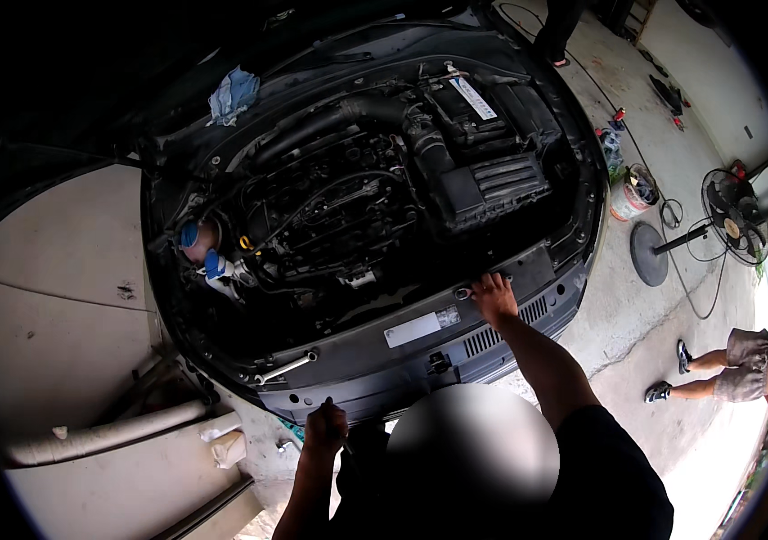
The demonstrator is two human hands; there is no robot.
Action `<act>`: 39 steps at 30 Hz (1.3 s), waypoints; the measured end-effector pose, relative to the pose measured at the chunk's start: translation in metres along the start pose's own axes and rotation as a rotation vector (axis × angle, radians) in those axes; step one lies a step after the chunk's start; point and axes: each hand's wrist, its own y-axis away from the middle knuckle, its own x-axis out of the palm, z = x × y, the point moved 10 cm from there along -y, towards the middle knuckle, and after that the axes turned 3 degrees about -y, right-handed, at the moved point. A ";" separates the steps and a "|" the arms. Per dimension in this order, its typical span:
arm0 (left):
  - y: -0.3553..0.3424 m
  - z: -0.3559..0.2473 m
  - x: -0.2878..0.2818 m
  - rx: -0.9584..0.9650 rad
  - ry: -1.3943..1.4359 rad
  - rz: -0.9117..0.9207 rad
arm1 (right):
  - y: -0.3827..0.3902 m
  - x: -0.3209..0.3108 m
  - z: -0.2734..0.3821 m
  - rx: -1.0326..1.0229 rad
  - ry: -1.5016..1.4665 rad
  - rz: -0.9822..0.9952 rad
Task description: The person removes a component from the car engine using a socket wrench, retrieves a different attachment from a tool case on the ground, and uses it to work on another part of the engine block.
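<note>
My right hand is at the front panel of a car's open engine bay, its fingers closed over a wrench. The ring end of that wrench sticks out to the left of the fingers; the rest is mostly covered. Lower and to the left, my left hand is closed near the front edge of the car, around something thin and dark that I cannot make out. Another silver wrench lies on the panel's left part. Beyond both hands is the black engine.
A blue cloth lies at the bay's far edge. The air filter box and battery sit at the right. On the floor to the right stand a bucket and a fan. Another person is farther right.
</note>
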 end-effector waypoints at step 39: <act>0.005 -0.152 0.122 0.164 0.048 -0.015 | 0.067 -0.209 0.353 0.135 -1.413 0.221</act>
